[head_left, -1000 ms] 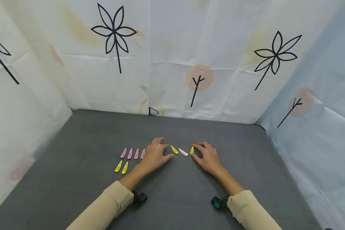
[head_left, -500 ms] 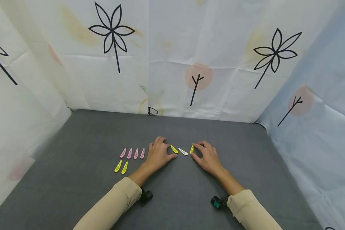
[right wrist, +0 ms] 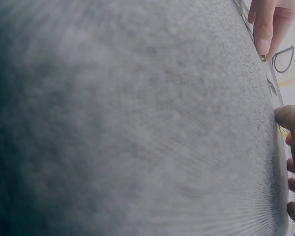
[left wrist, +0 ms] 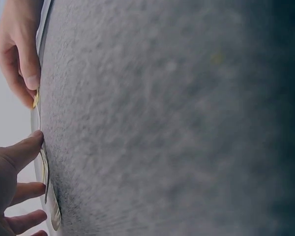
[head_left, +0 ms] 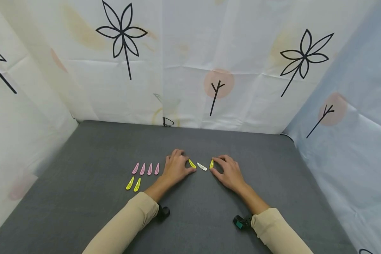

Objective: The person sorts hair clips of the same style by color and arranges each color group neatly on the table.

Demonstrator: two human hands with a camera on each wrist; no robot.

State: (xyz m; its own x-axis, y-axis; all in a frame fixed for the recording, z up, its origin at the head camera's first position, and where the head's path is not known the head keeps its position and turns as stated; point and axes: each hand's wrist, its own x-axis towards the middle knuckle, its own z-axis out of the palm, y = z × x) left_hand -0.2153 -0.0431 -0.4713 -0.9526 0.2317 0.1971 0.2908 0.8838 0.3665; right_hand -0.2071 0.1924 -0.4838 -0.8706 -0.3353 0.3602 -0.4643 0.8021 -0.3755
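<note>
Well in from the far edge of the desk (head_left: 203, 208), the left hand's grip (head_left: 176, 167) pinches one yellow clip (head_left: 192, 163), the right hand's grip (head_left: 229, 173) another yellow clip (head_left: 211, 164), narrow room between holding a white clip (head_left: 202, 167).

Four pink hair clips (head_left: 142, 169) lie behind two yellow clips (head_left: 130, 183) on a gray tabletop (head_left: 200, 229), a white clip (head_left: 202, 167) farther right.

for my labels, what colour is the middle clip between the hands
White clip, clearest in the head view.
</note>
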